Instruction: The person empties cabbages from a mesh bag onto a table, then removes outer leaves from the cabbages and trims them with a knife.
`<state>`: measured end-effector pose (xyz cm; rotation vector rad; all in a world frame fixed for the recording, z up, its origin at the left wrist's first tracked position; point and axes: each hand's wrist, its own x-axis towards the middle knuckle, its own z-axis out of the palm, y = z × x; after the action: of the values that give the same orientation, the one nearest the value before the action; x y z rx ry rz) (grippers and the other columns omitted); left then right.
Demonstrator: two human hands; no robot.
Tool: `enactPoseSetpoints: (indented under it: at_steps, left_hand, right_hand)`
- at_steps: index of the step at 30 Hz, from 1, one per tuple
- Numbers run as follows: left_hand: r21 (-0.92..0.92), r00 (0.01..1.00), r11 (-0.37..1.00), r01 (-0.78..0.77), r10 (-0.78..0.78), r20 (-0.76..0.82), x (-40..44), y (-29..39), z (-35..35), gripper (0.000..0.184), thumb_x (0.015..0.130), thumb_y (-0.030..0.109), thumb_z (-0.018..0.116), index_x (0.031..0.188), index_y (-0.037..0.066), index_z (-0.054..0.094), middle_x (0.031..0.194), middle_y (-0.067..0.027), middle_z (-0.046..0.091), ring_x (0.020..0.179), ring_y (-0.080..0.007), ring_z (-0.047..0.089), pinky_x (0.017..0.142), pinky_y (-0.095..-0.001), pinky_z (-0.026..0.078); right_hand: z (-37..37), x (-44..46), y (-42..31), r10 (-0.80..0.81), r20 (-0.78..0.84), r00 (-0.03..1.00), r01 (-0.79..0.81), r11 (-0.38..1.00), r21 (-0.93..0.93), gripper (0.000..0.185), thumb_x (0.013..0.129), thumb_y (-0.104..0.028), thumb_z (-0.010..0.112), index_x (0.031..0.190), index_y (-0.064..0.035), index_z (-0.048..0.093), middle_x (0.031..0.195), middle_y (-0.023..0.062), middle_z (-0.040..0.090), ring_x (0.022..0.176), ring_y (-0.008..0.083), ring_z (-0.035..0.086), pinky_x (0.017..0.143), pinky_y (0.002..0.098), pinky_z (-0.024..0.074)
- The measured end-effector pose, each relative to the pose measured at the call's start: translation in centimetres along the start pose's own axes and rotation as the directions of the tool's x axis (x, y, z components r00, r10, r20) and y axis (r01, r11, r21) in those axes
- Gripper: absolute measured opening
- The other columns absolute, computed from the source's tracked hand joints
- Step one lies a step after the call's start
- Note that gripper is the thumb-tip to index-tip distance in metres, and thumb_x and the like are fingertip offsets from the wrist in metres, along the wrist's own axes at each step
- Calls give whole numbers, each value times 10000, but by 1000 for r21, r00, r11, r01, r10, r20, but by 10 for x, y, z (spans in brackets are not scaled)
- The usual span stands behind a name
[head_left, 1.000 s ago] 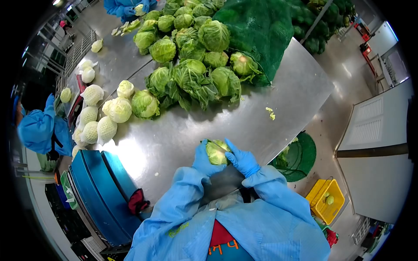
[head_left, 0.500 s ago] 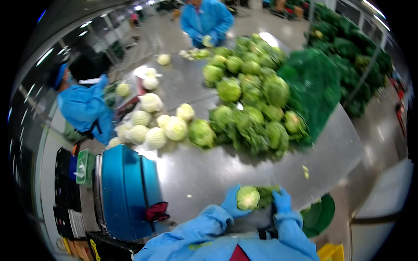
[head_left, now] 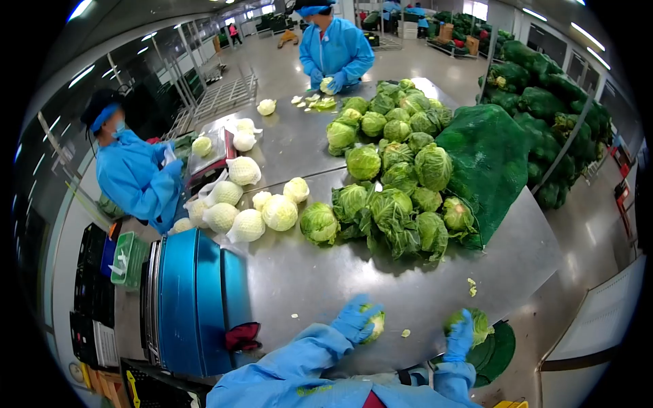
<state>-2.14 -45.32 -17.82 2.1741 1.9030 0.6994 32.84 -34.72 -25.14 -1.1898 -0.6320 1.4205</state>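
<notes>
The left hand (head_left: 354, 320) holds a trimmed cabbage (head_left: 373, 327) low over the near edge of the bench (head_left: 299, 285), its fingers curved over the cabbage's left side and top. The right hand (head_left: 460, 337), well apart from it, has its fingers against loose leaves (head_left: 480, 325) above the rim of the green bin (head_left: 502, 352); how tightly they close on them I cannot tell. A small scrap (head_left: 405, 333) lies between the hands. Farther up the bench, untrimmed heads (head_left: 391, 211) are piled beside a green net (head_left: 486, 160), with netted heads (head_left: 221, 217) to the left.
</notes>
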Motion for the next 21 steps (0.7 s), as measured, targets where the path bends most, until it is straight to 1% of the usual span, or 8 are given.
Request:
enactPoseSetpoints:
  at_steps: [1, 3, 5, 7, 10, 12, 15, 21]
  left_hand:
    - [-1, 986, 988, -154, 153, 65, 2, -5, 17, 682, 719, 425, 728, 1300, 129, 529, 1189, -190, 543, 1168, -385, 476, 1022, -464, 376]
    - [-70, 982, 997, 14, -1, 187, 7, 23, -7, 711, 684, 453, 743, 1280, 125, 537, 1188, -181, 534, 1169, -397, 467, 1021, -474, 370]
    - [-87, 929, 976, 198, -159, 333, 11, 38, -18, 765, 631, 465, 770, 1271, 126, 527, 1198, -192, 512, 1168, -404, 457, 1005, -483, 378]
    - [-23, 825, 933, 359, -306, 476, 14, 35, -25, 846, 559, 462, 807, 1275, 132, 500, 1220, -222, 477, 1167, -406, 445, 975, -491, 401]
    - [-169, 826, 843, 511, -427, 369, -10, 22, -9, 974, 490, 491, 850, 1278, 64, 469, 1191, -205, 477, 1146, -389, 451, 962, -493, 398]
    - [-375, 827, 743, 554, -441, 348, -26, 9, -3, 1021, 469, 497, 867, 1285, 44, 452, 1197, -201, 467, 1137, -389, 448, 969, -499, 385]
    - [-257, 902, 869, 422, -373, 218, -40, 14, -1, 1065, 455, 499, 880, 1302, 38, 428, 1191, -203, 467, 1103, -402, 467, 950, -501, 403]
    - [-375, 825, 742, 556, -547, 142, -28, 36, -9, 1056, 474, 422, 907, 1312, 20, 404, 1203, -223, 464, 1102, -376, 511, 931, -464, 451]
  right_hand:
    - [67, -49, -38, 122, -28, 992, -124, 990, -74, 404, 931, -101, 546, 1334, -131, 537, 707, -38, 548, 479, 58, 396, 417, 187, 350]
    - [102, -78, -40, 112, 91, 990, -66, 913, -403, 437, 933, -93, 530, 1364, -158, 509, 686, -6, 583, 444, 79, 430, 399, 208, 371]
    - [97, -79, -8, 164, 128, 978, -51, 784, -619, 422, 996, -378, 462, 1300, -103, 560, 642, 71, 612, 414, 101, 458, 391, 240, 376]
    - [104, -85, -10, 341, 150, 928, -163, 734, -660, 413, 997, -396, 450, 1201, -83, 624, 634, 69, 608, 428, 104, 467, 408, 250, 391]
    - [104, -102, -5, 438, 199, 877, -212, 722, -658, 456, 989, -433, 450, 1015, -56, 704, 652, 73, 622, 454, 111, 479, 444, 253, 411]
    - [113, -117, -4, 268, 314, 911, 2, 757, -653, 466, 982, -435, 466, 1006, -33, 699, 677, 71, 641, 513, 124, 529, 488, 263, 442]
    - [121, -128, 14, 119, 427, 896, 218, 721, -658, 439, 971, -422, 492, 970, -32, 693, 686, 76, 644, 582, 148, 575, 556, 296, 476]
    - [140, -127, 2, 231, 515, 825, 388, 431, -815, 441, 922, -503, 516, 771, -112, 653, 734, 122, 629, 667, 331, 605, 620, 415, 490]
